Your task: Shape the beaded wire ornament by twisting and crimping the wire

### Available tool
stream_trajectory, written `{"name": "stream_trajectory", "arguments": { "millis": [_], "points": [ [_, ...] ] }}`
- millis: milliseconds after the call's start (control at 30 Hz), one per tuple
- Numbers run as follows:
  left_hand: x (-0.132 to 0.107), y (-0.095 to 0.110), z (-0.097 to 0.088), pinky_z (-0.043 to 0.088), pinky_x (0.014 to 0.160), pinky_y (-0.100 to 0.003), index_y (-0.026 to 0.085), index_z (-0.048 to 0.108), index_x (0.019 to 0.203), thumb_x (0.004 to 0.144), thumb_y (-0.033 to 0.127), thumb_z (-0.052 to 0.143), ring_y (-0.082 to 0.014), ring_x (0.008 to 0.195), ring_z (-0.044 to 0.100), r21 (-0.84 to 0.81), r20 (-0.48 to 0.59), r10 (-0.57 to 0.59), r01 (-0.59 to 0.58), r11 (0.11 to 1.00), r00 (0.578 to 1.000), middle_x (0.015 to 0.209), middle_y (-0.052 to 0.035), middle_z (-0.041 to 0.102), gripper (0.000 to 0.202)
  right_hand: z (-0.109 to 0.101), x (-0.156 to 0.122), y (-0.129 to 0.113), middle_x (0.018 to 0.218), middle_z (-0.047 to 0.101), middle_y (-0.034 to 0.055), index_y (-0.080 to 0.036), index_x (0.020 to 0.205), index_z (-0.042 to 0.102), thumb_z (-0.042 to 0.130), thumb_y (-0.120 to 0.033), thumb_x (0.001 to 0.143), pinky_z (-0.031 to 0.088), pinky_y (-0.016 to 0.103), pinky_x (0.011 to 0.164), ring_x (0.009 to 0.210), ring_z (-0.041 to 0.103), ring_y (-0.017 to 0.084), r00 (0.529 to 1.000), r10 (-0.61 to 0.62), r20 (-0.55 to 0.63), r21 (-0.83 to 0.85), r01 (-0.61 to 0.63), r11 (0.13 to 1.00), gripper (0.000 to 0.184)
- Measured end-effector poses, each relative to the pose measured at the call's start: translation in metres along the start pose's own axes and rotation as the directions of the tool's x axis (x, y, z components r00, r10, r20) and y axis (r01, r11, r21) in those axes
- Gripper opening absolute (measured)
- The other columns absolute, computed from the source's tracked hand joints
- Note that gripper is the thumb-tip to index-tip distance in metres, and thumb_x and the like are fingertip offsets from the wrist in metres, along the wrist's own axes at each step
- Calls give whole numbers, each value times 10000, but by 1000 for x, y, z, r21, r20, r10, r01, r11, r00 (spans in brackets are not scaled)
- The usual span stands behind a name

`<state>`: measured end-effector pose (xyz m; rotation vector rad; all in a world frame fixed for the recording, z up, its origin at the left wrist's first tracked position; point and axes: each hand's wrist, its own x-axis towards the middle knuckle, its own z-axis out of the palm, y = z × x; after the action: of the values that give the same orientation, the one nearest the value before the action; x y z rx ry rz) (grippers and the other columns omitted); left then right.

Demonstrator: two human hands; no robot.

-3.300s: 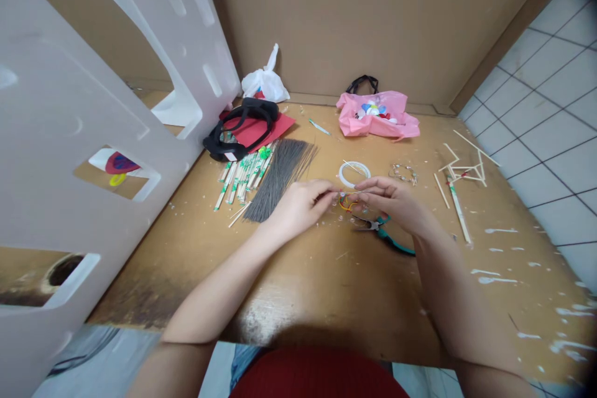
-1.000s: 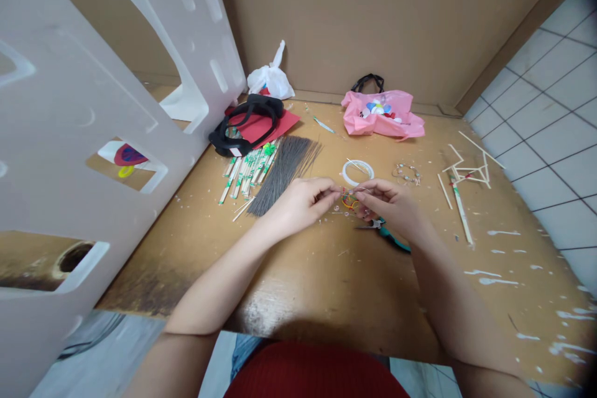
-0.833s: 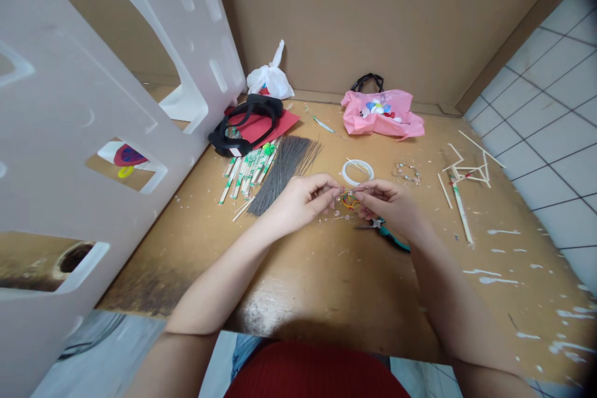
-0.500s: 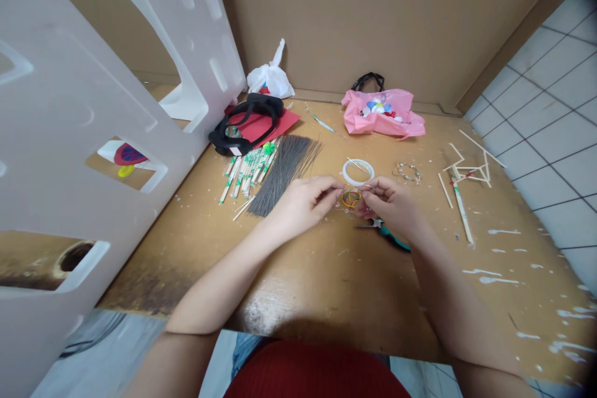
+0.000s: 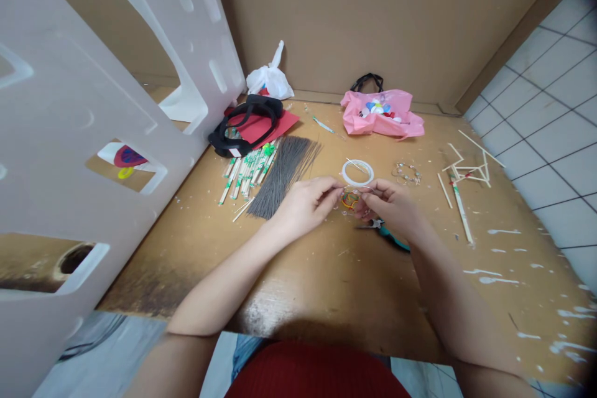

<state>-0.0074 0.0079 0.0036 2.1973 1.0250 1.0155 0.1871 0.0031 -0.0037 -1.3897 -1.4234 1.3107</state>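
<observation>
My left hand [image 5: 305,204] and my right hand [image 5: 390,206] meet over the middle of the wooden table [image 5: 326,273], fingertips pinched close together. Between them runs a thin silver wire [image 5: 358,188], held at both ends. Just below the fingertips lies a small tangle of orange and yellow rubber bands [image 5: 349,199] among tiny clear beads. Teal-handled pliers [image 5: 389,234] lie on the table partly under my right hand.
A bundle of grey wires [image 5: 282,174] and green-tipped sticks [image 5: 247,171] lie left of my hands. A white tape roll [image 5: 357,172], a beaded loop [image 5: 405,173], a pink bag [image 5: 382,114], a stick frame [image 5: 464,177], black goggles on red paper [image 5: 242,127] and white plastic panels [image 5: 93,106] surround the area.
My hands have stayed in the same spot, fingertips drawing slightly closer together over the rubber bands. The view shifted a little since the oldest frame.
</observation>
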Motion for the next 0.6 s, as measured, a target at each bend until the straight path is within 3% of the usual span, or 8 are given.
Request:
{"name": "stream_trajectory", "arguments": {
  "millis": [233, 600],
  "points": [
    [-1, 2, 4, 424, 629, -247, 137, 620, 905, 906, 184, 385, -148, 717, 582, 297, 199, 144, -199, 934, 969, 771, -55, 625, 240, 1, -1, -1, 600, 650, -8, -213, 685, 560, 651, -288, 682, 532, 275, 517, 553, 643, 154, 999, 32, 0, 8, -32, 999, 118],
    [-2, -2, 13, 426, 641, -247, 139, 590, 888, 888, 162, 387, -149, 729, 598, 324, 129, 105, -142, 935, 986, 794, -53, 641, 204, 2, -1, 3, 604, 651, -17, -218, 702, 563, 634, -279, 697, 540, 266, 505, 558, 649, 154, 997, 80, 14, 8, -80, 997, 93]
  ]
}}
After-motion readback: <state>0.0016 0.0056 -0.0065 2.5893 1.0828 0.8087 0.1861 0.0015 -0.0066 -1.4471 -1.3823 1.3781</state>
